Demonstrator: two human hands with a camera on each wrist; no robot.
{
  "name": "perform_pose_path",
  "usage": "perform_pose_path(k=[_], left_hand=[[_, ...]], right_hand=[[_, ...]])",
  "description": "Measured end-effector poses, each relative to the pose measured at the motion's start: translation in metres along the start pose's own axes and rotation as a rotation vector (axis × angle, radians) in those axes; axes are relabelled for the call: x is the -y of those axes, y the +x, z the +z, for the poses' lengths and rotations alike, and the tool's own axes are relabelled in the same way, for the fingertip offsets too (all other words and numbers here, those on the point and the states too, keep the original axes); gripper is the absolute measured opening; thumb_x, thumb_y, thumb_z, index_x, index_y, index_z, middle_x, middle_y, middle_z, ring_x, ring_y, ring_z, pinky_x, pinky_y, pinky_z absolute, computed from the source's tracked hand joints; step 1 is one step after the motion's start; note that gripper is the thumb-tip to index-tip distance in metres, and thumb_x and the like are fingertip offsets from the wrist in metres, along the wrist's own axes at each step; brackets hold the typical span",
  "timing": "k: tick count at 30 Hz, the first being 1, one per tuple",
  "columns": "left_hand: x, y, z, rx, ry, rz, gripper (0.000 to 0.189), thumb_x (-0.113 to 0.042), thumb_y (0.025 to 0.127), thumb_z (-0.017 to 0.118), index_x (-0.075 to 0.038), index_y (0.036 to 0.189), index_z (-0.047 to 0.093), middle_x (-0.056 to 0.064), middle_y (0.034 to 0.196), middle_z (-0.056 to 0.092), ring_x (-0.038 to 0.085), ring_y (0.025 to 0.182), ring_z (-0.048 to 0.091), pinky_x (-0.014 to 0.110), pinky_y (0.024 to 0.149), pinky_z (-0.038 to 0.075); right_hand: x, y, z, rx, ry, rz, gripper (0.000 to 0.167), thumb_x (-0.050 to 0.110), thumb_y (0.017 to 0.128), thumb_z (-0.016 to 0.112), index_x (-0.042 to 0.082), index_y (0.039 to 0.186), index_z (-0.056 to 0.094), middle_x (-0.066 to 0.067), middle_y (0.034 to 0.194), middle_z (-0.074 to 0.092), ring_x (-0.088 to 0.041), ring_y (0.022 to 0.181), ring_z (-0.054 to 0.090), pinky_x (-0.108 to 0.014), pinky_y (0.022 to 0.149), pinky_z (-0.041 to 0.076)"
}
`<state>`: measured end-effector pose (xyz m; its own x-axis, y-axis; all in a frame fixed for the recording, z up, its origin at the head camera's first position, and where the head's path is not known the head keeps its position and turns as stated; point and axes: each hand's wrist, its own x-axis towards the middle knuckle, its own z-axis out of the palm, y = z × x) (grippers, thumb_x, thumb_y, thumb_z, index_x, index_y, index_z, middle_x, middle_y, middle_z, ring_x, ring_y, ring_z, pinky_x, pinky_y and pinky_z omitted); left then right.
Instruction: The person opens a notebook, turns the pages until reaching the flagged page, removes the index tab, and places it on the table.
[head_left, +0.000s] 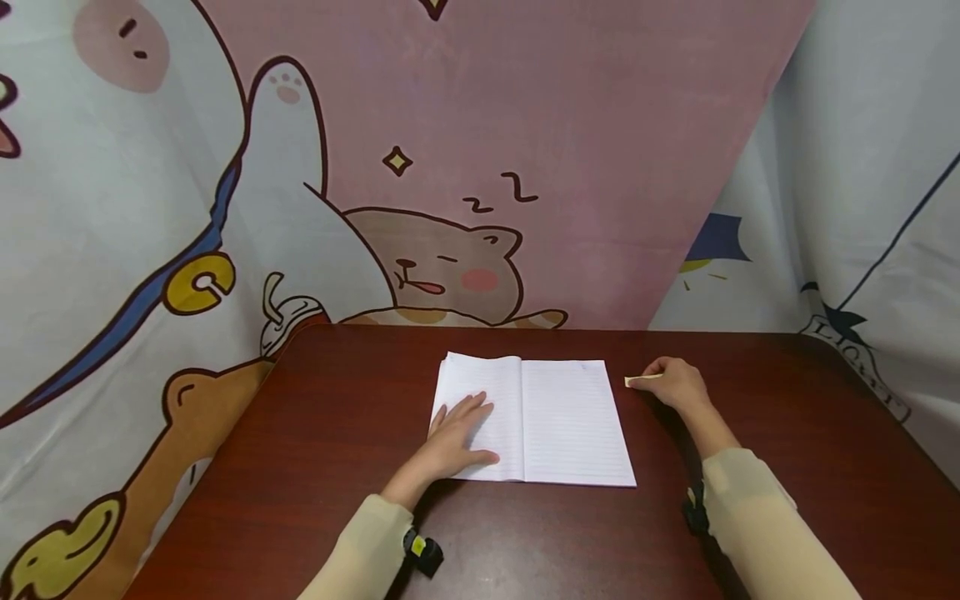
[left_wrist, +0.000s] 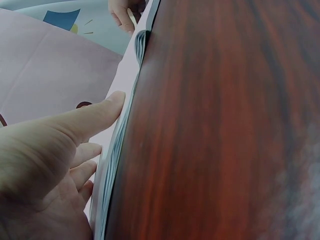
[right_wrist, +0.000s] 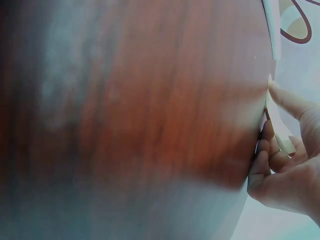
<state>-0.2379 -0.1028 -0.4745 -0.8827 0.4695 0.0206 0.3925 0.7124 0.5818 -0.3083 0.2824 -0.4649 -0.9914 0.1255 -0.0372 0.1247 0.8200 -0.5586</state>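
Note:
A lined notebook (head_left: 573, 425) lies open on the brown table, its two facing pages ruled and bare of writing. My left hand (head_left: 452, 437) rests on the left page with its fingers spread; in the left wrist view the thumb (left_wrist: 107, 110) lies along the page near the notebook's lower edge. To the right of the notebook, my right hand (head_left: 678, 385) pinches a small, flat, pale-yellow piece of paper (head_left: 640, 381) between thumb and fingers, close to the table. The right wrist view shows this paper (right_wrist: 281, 132) edge-on, slightly bent; whether it is one sheet or several I cannot tell.
The dark reddish-brown table (head_left: 337, 400) reaches back to a pink and white cartoon cloth (head_left: 600, 167). More white cloth (head_left: 885, 125) hangs at the right. A black wrist camera (head_left: 423, 553) sits at the left sleeve.

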Motion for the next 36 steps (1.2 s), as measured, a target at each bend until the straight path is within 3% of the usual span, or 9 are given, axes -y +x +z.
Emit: perform_pose_path(k=[13, 22, 29, 36], left_hand=[[0.0, -0.001, 0.001, 0.0, 0.003, -0.005, 0.078, -0.031, 0.085, 0.078, -0.005, 0.149, 0.043, 0.013, 0.162, 0.031, 0.037, 0.151, 0.024, 0.067, 0.12, 0.008], [-0.002, 0.0, 0.0, -0.005, 0.012, -0.006, 0.078, -0.029, 0.084, 0.079, -0.004, 0.148, 0.044, 0.014, 0.161, 0.033, 0.037, 0.15, 0.026, 0.067, 0.12, 0.01], [-0.004, 0.002, -0.002, -0.026, 0.024, -0.03, 0.075, -0.027, 0.082, 0.081, -0.005, 0.146, 0.048, 0.012, 0.16, 0.037, 0.036, 0.148, 0.03, 0.067, 0.119, 0.013], [-0.006, 0.003, -0.006, -0.064, 0.043, -0.018, 0.065, -0.02, 0.082, 0.081, -0.005, 0.14, 0.055, 0.014, 0.154, 0.045, 0.038, 0.142, 0.039, 0.06, 0.118, 0.025]], right_hand=[[-0.007, -0.003, -0.007, -0.012, 0.05, -0.002, 0.029, 0.023, 0.09, 0.07, -0.004, 0.098, 0.068, -0.03, 0.108, 0.065, -0.038, 0.091, 0.055, -0.038, 0.071, 0.044], [-0.016, -0.004, -0.014, -0.001, 0.118, 0.003, 0.031, 0.024, 0.092, 0.069, -0.005, 0.105, 0.067, -0.02, 0.095, 0.065, -0.031, 0.086, 0.053, -0.03, 0.067, 0.04], [-0.023, -0.005, -0.019, -0.013, 0.146, -0.005, 0.03, 0.021, 0.094, 0.067, -0.005, 0.109, 0.067, -0.025, 0.102, 0.064, -0.033, 0.089, 0.054, -0.031, 0.068, 0.04], [-0.032, -0.006, -0.026, 0.008, 0.178, 0.006, 0.034, 0.023, 0.094, 0.067, -0.006, 0.113, 0.066, -0.018, 0.096, 0.068, -0.015, 0.075, 0.058, -0.028, 0.064, 0.044]])
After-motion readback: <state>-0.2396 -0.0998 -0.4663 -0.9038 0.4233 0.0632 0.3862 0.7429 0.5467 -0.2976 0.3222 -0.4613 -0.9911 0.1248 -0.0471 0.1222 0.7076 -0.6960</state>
